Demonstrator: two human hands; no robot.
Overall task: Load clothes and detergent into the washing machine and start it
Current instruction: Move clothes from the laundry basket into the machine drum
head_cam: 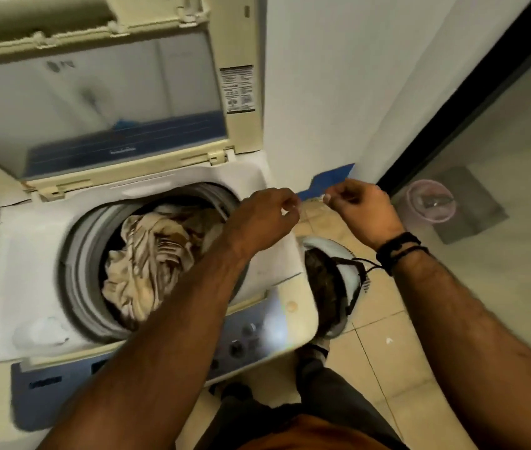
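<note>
Both hands at the washer's (147, 323) right rim. Left hand (265, 216) and right hand (359, 206) each pinch something small and pale, unidentifiable. Clothes (147, 254) lie down-left, nearer the left hand.

Washing machine (30, 254): white top, cream lid (244, 131), blue control panel (251, 332). Clothes (147, 254) inside its drum: beige, brown-striped. Wristbands (398, 251): black. Floor (381, 326): beige tile.

Top-loading washing machine (23, 254) with lid (95, 102) raised; drum filled with cream-and-brown clothes (147, 264). Left hand (267, 219) above the drum's right rim, fingers curled; right hand (361, 206) just beside it, fingertips pinched together, held item too small to identify. Laundry basket (348, 267) below the right hand; control panel (251, 336) below the left forearm.
</note>
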